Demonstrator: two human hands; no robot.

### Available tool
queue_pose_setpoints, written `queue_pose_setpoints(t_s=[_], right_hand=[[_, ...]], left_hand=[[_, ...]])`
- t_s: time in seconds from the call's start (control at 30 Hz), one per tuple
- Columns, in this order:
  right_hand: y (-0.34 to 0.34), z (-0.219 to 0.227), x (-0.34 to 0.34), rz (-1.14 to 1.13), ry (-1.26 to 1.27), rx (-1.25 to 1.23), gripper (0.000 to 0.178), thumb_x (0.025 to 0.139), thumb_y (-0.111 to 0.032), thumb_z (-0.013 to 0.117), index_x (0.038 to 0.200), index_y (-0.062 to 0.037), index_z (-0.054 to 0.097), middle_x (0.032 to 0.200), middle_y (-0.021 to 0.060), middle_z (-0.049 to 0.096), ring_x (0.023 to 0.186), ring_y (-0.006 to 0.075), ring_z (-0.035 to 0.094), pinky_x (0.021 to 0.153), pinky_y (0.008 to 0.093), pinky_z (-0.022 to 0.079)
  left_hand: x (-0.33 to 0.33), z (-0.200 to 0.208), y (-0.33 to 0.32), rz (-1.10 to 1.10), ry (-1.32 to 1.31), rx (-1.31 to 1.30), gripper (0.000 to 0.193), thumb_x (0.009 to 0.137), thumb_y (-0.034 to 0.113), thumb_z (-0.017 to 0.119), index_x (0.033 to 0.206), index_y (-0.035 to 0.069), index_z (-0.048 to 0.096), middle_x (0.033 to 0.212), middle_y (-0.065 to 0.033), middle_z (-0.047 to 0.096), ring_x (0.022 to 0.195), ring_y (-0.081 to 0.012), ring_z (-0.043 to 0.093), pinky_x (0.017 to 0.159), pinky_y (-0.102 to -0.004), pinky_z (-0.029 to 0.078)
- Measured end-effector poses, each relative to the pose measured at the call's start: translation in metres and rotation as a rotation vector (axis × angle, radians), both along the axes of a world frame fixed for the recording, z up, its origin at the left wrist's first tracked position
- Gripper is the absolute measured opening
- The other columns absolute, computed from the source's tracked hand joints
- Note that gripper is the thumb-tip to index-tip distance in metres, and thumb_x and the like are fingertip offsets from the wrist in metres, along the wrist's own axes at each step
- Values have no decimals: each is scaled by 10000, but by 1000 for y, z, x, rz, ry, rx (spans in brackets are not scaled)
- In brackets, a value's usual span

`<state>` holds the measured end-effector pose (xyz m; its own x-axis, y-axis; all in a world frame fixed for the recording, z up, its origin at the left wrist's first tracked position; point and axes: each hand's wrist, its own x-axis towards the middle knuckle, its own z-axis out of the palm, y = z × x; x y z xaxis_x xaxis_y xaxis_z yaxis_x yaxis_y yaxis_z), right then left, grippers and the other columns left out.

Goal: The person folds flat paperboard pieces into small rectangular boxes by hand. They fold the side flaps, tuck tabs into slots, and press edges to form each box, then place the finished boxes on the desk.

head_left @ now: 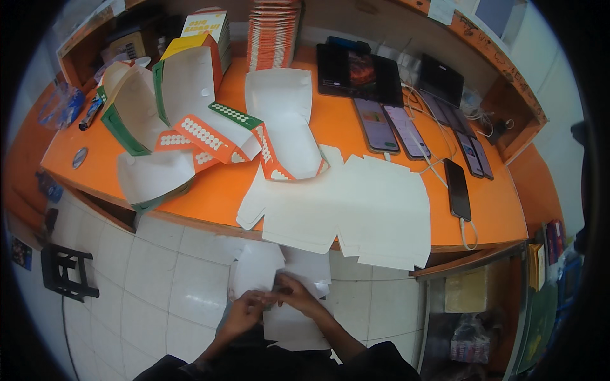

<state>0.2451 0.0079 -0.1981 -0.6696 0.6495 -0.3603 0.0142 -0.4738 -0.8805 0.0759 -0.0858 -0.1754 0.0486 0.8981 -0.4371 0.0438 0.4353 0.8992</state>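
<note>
Below the desk's front edge, over my lap, my left hand [246, 312] and my right hand [297, 296] meet with bent fingers. Both pinch at the near edge of a white cardboard box piece [257, 270], which stands partly raised; the exact grip is small and blurred. Other white card sheets [308, 263] lie under and beside my hands. On the desk just ahead, a stack of flat white box blanks [356, 206] with notched edges overhangs the front. Behind it sits an open folded box [279, 120], white inside with orange sides.
Several folded green and orange boxes [136, 111] crowd the left of the orange desk [219, 206]. A tall stack of orange cartons [273, 35] stands behind. Phones, a tablet [359, 73] and charging cables fill the right side. A black stool [68, 272] stands on the tiled floor.
</note>
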Motion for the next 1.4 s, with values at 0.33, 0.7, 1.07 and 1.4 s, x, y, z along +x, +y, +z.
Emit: queue_pose_setpoints(t_s=[0.33,0.7,1.07,1.4], right_hand=[[-20,-5,-4,-142,-377,555,325,871,-132,614,1142,47,587,846,135,671,700,167,655,630,291,515],[-33,17,-10,-538,-220,513,192,853,-110,689,1026,-25,688,892,114,704,789,148,673,728,258,534],[-16,13,-6,-432,-77,357,534,807,-112,739,1270,-6,495,1018,114,653,923,161,636,781,278,523],[-11,20,-7,-443,-232,786,673,721,-165,818,1277,-6,472,1082,144,614,848,184,663,732,287,548]], left_hand=[[8,34,33,-13,476,269,530,824,346,701,1127,-26,478,857,-186,584,722,-286,623,634,-376,509],[19,28,59,224,322,469,173,877,101,596,973,-32,541,871,-156,615,828,-271,658,708,-330,541],[14,11,44,127,213,404,194,854,41,605,1040,-14,604,900,-163,655,836,-265,669,723,-342,536],[10,17,44,-125,402,400,250,775,11,635,1023,-17,625,896,-192,669,835,-321,668,727,-364,520]])
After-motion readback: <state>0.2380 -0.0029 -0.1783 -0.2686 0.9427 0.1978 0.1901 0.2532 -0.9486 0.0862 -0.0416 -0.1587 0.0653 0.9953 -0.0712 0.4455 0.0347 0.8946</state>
